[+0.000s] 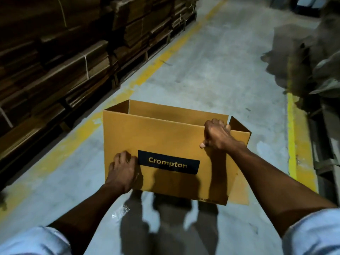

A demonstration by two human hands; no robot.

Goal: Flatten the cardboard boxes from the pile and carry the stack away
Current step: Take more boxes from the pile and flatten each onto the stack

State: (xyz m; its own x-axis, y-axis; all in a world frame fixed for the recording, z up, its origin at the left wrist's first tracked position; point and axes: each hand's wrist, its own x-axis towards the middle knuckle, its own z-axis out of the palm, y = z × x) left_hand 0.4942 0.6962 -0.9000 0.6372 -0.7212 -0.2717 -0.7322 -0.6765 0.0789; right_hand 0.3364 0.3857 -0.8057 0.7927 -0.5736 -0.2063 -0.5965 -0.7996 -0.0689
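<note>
A yellow-brown cardboard box [165, 137] with a dark "Crompton" label stands open-topped above the concrete floor in front of me. My right hand [218, 136] grips the top edge of its near wall, fingers hooked over the rim and thumb on the outside. My left hand [123, 171] lies against the lower left of that same wall beside the label, its fingers bent against the cardboard. The box's bottom is hidden behind the near wall.
Strapped bundles of flat cardboard [60, 70] on pallets run along the left behind a yellow floor line [147, 70]. Blurred grey clutter and a metal frame [323, 126] stand on the right past another yellow line. A scrap of clear plastic [120, 212] lies on the floor.
</note>
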